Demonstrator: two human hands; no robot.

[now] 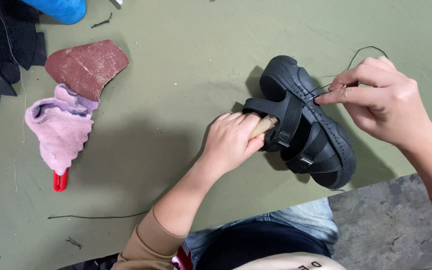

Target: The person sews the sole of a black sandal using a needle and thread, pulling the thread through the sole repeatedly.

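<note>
Left hand grip: the left hand (233, 141) is clenched around a pale wooden handle (263, 126); the tool's working end goes into the shoe and is hidden there.
Right hand grip: the right hand (376, 97) pinches a thin black thread (361, 51) between thumb and fingertips, right at the shoe's outer edge.
Shoe: a black sandal (306, 122) with a thick, rounded, matte sole and a ridged rim along the side.
Straps: broad black straps cross the top, with small buckles on the side nearer the person.
Shoe position: it rests tipped on its side on the olive-green table (186, 65), between the two hands, close to the table's near edge.
Thread path: it rises from the seam by the sole, passes through the fingers and loops above the right hand.
Left of the table: a torn reddish-brown sheet of sandpaper (87, 66), touching a pink fleecy scrap (61, 127); a red tool tip (60, 181) pokes out below the scrap.
Far corner: black fabric pieces (1, 45) and a blue object (58, 9).
Loose bits: a black strand (96, 216) lies on the cloth near the person's sleeve.
</note>
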